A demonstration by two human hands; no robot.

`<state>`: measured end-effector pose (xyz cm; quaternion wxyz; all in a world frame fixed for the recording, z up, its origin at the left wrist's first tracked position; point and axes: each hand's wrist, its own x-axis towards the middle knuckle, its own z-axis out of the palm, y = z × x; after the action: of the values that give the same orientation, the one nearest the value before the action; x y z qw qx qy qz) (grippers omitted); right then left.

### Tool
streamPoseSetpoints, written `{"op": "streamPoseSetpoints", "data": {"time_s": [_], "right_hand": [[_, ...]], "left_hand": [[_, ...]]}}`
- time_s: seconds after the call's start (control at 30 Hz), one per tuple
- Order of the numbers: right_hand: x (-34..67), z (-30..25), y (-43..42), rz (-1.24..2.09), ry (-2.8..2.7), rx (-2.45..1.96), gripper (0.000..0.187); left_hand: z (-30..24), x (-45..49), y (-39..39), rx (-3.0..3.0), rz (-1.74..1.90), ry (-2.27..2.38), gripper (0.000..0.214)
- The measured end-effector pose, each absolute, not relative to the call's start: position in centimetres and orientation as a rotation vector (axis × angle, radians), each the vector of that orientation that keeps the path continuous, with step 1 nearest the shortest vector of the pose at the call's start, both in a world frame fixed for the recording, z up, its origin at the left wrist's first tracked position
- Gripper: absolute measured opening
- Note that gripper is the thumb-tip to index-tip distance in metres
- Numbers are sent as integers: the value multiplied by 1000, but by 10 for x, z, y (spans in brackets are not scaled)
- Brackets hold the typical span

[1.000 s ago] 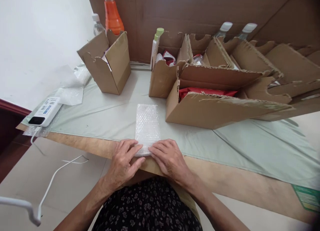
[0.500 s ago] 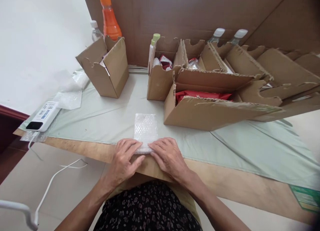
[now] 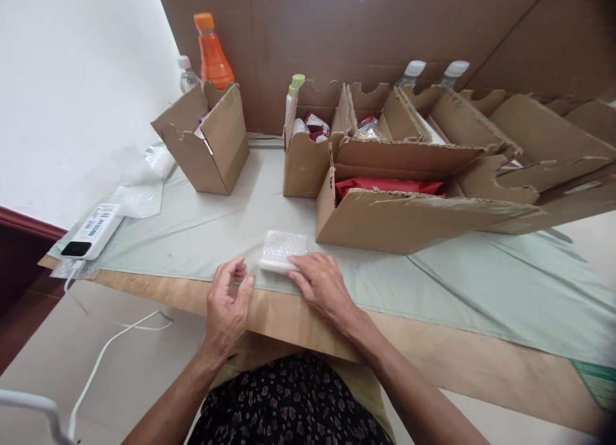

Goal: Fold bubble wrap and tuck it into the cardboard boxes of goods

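Lap: patterned dress (image 3: 289,406) at the bottom of the view, tucked close against the bare wooden table edge (image 3: 433,349).
Left hand (image 3: 228,304): lifted off the table edge, fingers loosely curled toward the thumb, nothing visible between them; just left of the bundle, apparently clear of it.
Right hand (image 3: 322,284): palm down, fingers spread and laid flat, fingertips pressed on the near right corner of the bundle; no pinch to be seen.
Bundle: small bubble-wrap bundle (image 3: 282,247), flat on the pale green cloth (image 3: 457,284), just past the table's front strip.
Bearing from the hands: straight ahead, a little away from the body, between the two hands but closer to the right one.
Long axis: left to right, roughly parallel to the table edge.
Nearer hand: right, already touching; left alongside, at the bundle's left end.
Beyond the bundle: long open cardboard box (image 3: 399,220) near its right far corner, not touching, with a red packet (image 3: 389,186) inside.
Farther back: smaller open box (image 3: 308,165) with packets, and another open box (image 3: 206,143) well to the left.
Far left: white device (image 3: 91,230) at the cloth's corner.
Back wall: orange bottle (image 3: 210,50) behind the left box.
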<state>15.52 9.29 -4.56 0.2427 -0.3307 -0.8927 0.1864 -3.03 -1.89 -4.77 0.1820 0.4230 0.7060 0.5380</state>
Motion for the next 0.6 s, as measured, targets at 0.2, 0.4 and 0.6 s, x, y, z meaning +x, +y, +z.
{"op": "streamPoseSetpoints", "data": {"time_s": [0.2, 0.4, 0.6], "right_hand": [[154, -26, 66, 955, -2290, -940, 22], [183, -7, 65, 1012, -2133, -1002, 57], [201, 29, 67, 1184, -2273, -968, 16]], "left_hand": [[-38, -6, -30, 566, 1474, 1213, 58], [-36, 2, -23, 783, 1384, 1251, 54], [-18, 13, -29, 1463, 1088, 1510, 64]]}}
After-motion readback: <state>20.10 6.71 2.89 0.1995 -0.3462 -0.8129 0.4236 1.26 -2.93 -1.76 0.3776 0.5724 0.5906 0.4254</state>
